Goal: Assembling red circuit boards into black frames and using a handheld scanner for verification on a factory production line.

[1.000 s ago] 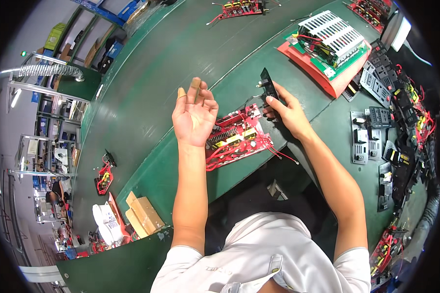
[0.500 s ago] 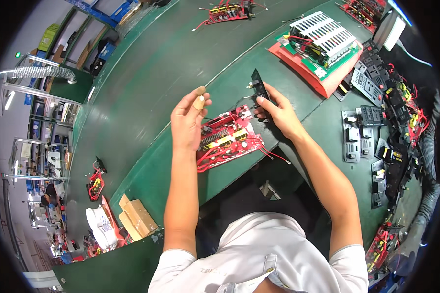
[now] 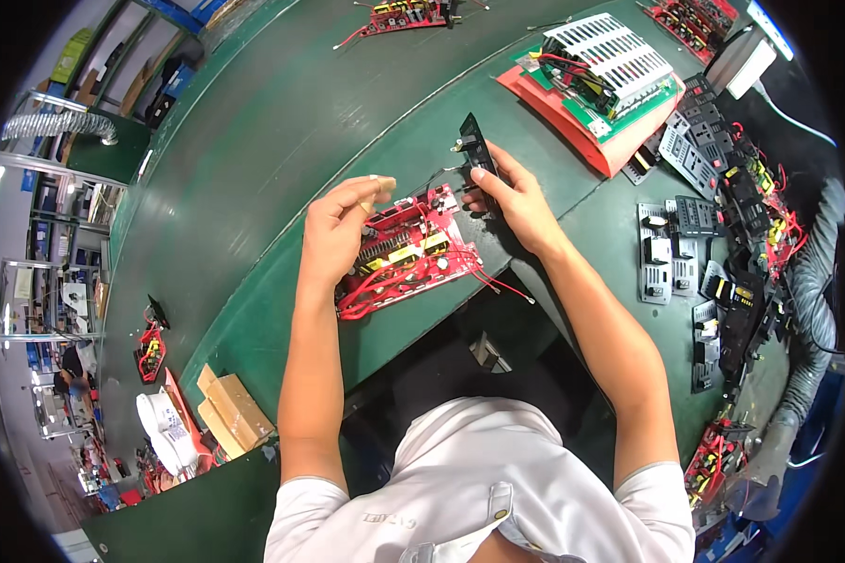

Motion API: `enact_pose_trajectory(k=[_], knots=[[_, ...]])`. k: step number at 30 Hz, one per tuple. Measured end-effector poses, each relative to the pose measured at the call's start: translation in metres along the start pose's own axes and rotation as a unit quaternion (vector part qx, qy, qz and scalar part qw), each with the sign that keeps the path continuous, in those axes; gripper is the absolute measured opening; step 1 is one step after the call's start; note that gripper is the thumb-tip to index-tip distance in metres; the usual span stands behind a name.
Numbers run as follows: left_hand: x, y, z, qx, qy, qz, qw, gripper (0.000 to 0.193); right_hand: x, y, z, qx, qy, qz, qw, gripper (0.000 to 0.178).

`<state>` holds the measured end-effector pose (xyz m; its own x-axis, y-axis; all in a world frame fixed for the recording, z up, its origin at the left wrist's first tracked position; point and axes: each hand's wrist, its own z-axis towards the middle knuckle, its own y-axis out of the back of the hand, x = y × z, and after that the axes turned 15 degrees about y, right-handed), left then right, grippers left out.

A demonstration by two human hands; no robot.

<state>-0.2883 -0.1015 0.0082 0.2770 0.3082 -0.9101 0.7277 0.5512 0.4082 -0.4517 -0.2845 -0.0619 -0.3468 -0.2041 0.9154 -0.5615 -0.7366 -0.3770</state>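
Black panel (image 3: 477, 148), probably metal case (image 3: 612, 56) beyond

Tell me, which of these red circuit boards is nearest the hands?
The red circuit board between the left hand and the right hand, which holds a black panel; the other red boards all lie farther from both hands.

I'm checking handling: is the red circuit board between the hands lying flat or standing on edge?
Flat: the red circuit board shows its component-covered face upward on the green table.
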Motion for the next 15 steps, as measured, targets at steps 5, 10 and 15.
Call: enact_pose_trajectory(k=[5,10,15], knots=[[0.002,-0.005,-0.002,0.031,0.047,-0.097,0.994,0.027,-0.002,0.002,0.0,0.004,0.002,-0.004,1.0,0.052],[-0.005,-0.01,0.006,0.093,0.037,-0.004,0.995,0.025,-0.001,0.002,0.001,0.005,-0.004,0.016,1.0,0.053],[-0.016,-0.023,0.029,0.034,0.033,-0.053,0.997,0.02,-0.003,0.002,0.001,-0.006,-0.004,0.031,0.999,0.056]])
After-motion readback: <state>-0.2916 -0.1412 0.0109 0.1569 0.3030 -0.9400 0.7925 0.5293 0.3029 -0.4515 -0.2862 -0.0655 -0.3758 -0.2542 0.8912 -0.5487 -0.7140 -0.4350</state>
